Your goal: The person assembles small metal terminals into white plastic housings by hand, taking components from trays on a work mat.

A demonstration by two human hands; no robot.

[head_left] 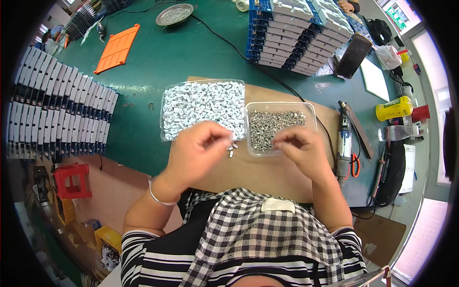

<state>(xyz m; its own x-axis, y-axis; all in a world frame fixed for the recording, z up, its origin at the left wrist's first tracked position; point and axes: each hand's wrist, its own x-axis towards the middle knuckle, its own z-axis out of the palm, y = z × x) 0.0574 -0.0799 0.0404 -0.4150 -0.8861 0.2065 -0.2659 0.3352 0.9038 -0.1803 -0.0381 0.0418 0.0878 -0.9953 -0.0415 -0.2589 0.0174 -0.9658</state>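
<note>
My left hand is closed in a pinch at the near right corner of a clear tray heaped with small white plastic clips. Whatever its slightly blurred fingertips hold is too small to name. Just below them, a few loose clips lie on a brown board. My right hand, also pinched, hovers over the near right part of a clear plastic box of small metal screws. I cannot make out what its thumb and forefinger hold.
Stacked blue-and-white parts stand left, with another stack far right. An orange panel and a metal dish lie behind. At right are a power screwdriver, orange-handled scissors, a phone and a black cable.
</note>
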